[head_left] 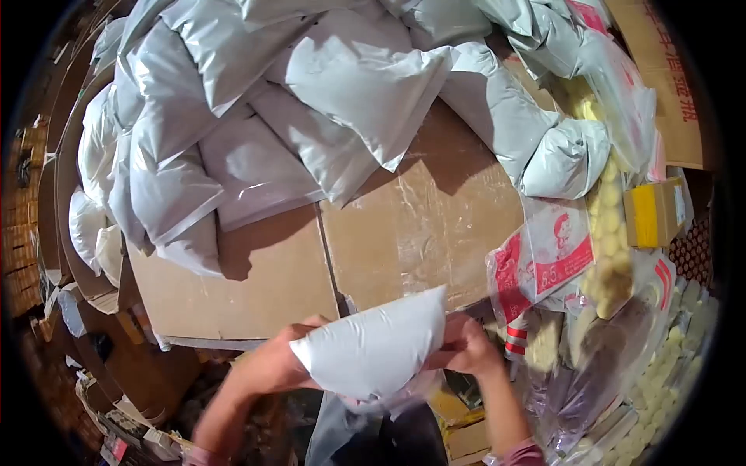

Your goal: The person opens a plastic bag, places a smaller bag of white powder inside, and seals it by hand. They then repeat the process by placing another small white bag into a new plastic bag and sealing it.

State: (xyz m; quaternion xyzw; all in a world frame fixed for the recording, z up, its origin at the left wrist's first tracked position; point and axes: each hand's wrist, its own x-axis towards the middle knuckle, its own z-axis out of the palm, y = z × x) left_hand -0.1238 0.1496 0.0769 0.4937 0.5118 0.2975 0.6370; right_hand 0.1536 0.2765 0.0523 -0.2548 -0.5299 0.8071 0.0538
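Note:
A stuffed white plastic mailing bag (373, 342) is held up in front of my body, close to the near edge of the cardboard-topped table. At its left end my left hand (291, 353) grips it, the fingers partly hidden behind the plastic. My right hand (470, 346) is closed on the opposite end, with its fingers also partly covered. Under the bag's lower edge shows some pinkish see-through plastic (412, 388). Farther back, a heap of similar filled white bags (357, 70) lies across the table.
Brown cardboard (458, 225) covers the tabletop. To the right lie a red-and-clear printed plastic bag (544, 252), a small yellow-taped box (655, 213) and clear bags of pale yellow items (610, 233). A large carton (660, 85) stands at the back right.

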